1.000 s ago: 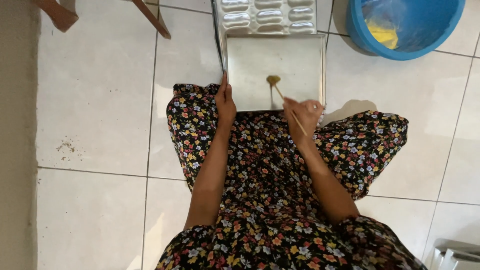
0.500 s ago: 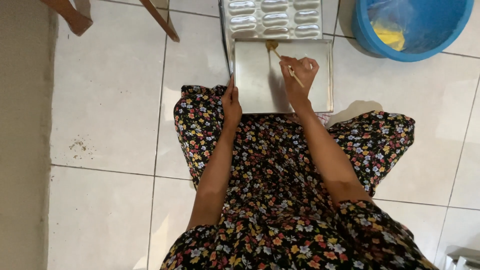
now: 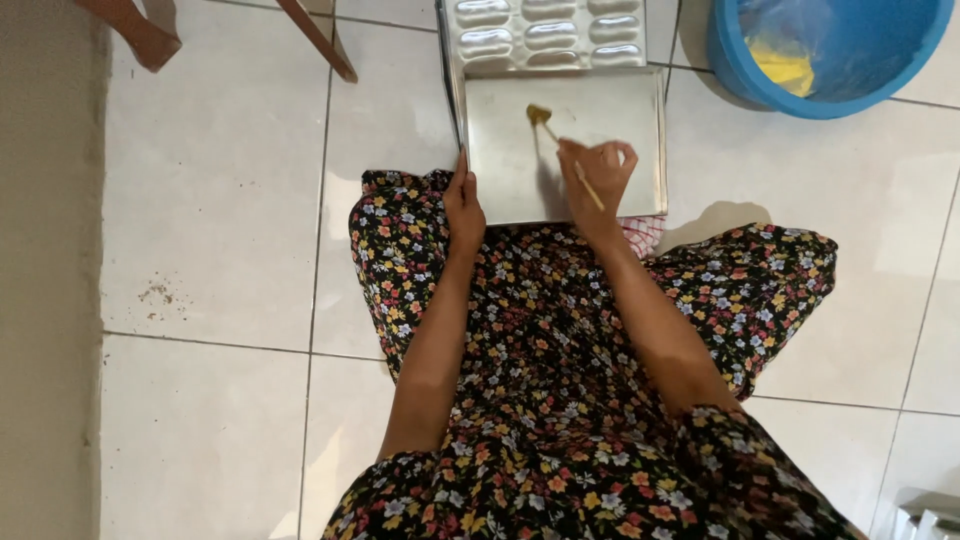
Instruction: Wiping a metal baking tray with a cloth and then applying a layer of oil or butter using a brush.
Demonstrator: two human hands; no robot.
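Note:
A flat metal baking tray (image 3: 630, 195) rests on my lap and the floor tiles. My left hand (image 3: 463, 205) grips its left edge. My right hand (image 3: 596, 172) is closed on a thin wooden-handled brush (image 3: 548, 125), whose yellowish head touches the tray's upper middle. Beyond it lies a metal mould pan (image 3: 545, 35) with several oval hollows.
A blue bucket (image 3: 830, 60) with yellow contents and clear plastic stands at the top right. Wooden chair legs (image 3: 315, 40) reach the tiles at the top left. A checked cloth (image 3: 640, 235) peeks from under the tray. My floral dress covers my lap.
My right hand drew the brush from the tray's top edge back down to its upper middle. My left hand stayed on the tray's left edge.

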